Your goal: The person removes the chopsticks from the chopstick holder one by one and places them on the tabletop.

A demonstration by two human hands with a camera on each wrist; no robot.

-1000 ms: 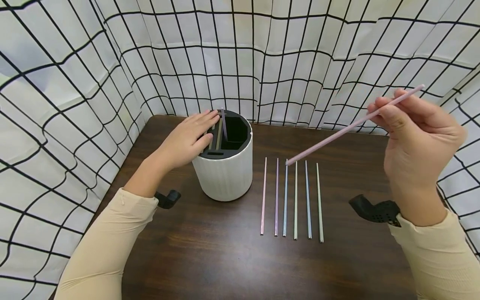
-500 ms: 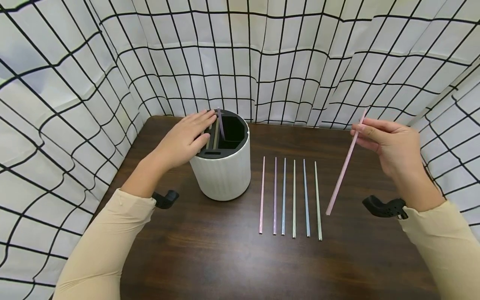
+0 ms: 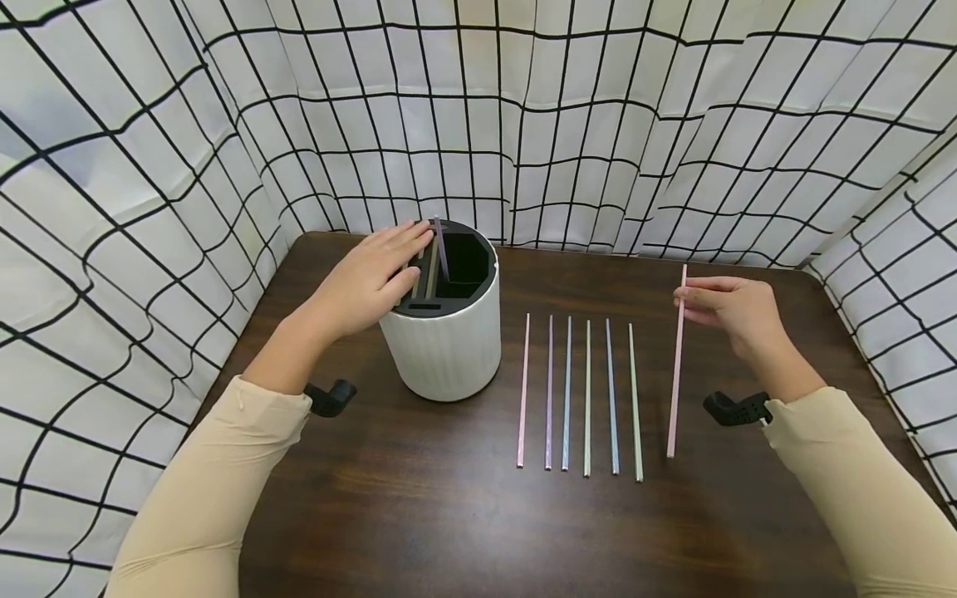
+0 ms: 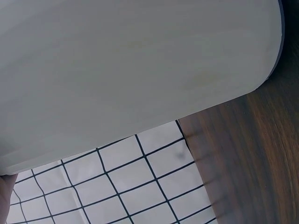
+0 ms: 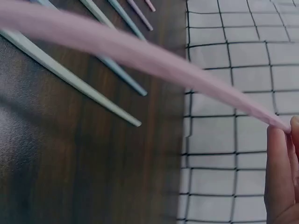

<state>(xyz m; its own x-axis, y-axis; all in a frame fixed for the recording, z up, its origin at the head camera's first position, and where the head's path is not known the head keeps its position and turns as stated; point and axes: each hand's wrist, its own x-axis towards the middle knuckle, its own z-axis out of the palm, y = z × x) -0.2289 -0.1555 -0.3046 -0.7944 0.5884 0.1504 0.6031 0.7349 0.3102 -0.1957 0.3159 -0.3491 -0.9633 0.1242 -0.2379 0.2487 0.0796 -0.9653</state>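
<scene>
My left hand (image 3: pixel 366 274) rests with straight fingers on the black slotted top of a white ribbed utensil holder (image 3: pixel 449 357), at its left side. A lilac chopstick (image 3: pixel 441 249) leans in the holder's open compartment. At the right, my right hand (image 3: pixel 728 311) pinches a pink chopstick (image 3: pixel 676 374) near its far end between thumb and fingers. This chopstick is roughly lined up with a row of several chopsticks on the table, just right of the pale green chopstick (image 3: pixel 635 399). In the right wrist view the pink chopstick (image 5: pixel 154 60) crosses above the row.
Between holder and right hand, the row also has a pink chopstick (image 3: pixel 523 390), a purple chopstick (image 3: pixel 549 390) and blue ones, all lying parallel. The dark wooden table (image 3: pixel 419 515) is bounded by white cloth walls (image 3: pixel 583 124) with black grid lines.
My right hand has come down and inward toward the table, turning the pink chopstick from slanted to nearly parallel with the row. My left hand has stayed on the holder.
</scene>
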